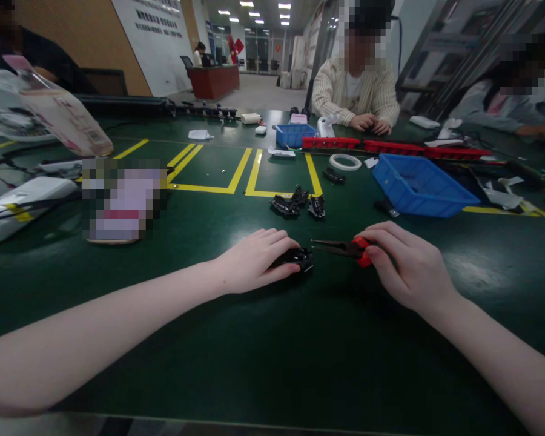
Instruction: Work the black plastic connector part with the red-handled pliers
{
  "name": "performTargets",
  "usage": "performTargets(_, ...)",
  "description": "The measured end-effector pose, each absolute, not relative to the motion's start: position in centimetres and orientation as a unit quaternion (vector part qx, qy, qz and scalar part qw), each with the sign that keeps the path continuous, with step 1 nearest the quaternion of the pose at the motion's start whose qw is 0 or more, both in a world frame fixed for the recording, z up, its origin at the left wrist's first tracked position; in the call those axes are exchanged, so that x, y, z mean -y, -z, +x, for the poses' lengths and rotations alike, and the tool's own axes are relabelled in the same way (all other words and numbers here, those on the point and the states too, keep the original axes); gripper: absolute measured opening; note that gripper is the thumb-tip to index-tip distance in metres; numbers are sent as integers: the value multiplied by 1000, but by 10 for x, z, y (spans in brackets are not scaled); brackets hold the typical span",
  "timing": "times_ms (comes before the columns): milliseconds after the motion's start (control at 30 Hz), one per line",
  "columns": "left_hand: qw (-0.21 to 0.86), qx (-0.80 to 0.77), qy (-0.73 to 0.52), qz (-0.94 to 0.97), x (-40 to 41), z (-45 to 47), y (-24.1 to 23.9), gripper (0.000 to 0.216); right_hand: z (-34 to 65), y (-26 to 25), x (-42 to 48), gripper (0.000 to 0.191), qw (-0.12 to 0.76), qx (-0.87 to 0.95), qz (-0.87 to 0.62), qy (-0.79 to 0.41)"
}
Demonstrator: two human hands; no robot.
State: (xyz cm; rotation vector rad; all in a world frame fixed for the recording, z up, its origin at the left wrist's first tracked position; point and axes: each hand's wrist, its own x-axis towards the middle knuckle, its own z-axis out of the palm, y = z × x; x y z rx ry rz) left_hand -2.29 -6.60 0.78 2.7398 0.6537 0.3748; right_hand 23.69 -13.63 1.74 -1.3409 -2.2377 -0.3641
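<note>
My left hand (pixel 263 259) is closed over a small black plastic part (pixel 305 259) with shiny metal bits, held low at the green table. My fingers hide much of that part. In my right hand (pixel 406 263) are needle-nose pliers (pixel 340 247) with red handles, the jaws pointing left. Their tip is close to the black part, with a small gap between. A few similar black parts (pixel 285 204) lie grouped beyond my left hand, and another black part (pixel 333 175) rests farther back.
A blue bin (pixel 424 184) stands beyond my right hand, and a smaller blue bin (pixel 295 134) farther off. A phone (pixel 129 203), a white device (pixel 22 203) and a bottle (pixel 68 118) are at left. A tape roll (pixel 345 161) lies mid-table. A person (pixel 356 91) sits opposite.
</note>
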Motion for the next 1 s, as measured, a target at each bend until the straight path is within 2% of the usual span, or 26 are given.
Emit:
performTargets(267, 153, -220, -121, 956, 66, -23, -9, 32, 235, -16, 137, 22, 245, 824, -496, 121)
performTargets(500, 151, -221, -115, 957, 67, -25, -8, 30, 243, -16, 132, 22, 199, 849, -456, 177)
performTargets(1000, 136, -234, -108, 956, 68, -22, -9, 31, 244, -13, 129, 28, 200, 846, -482, 108)
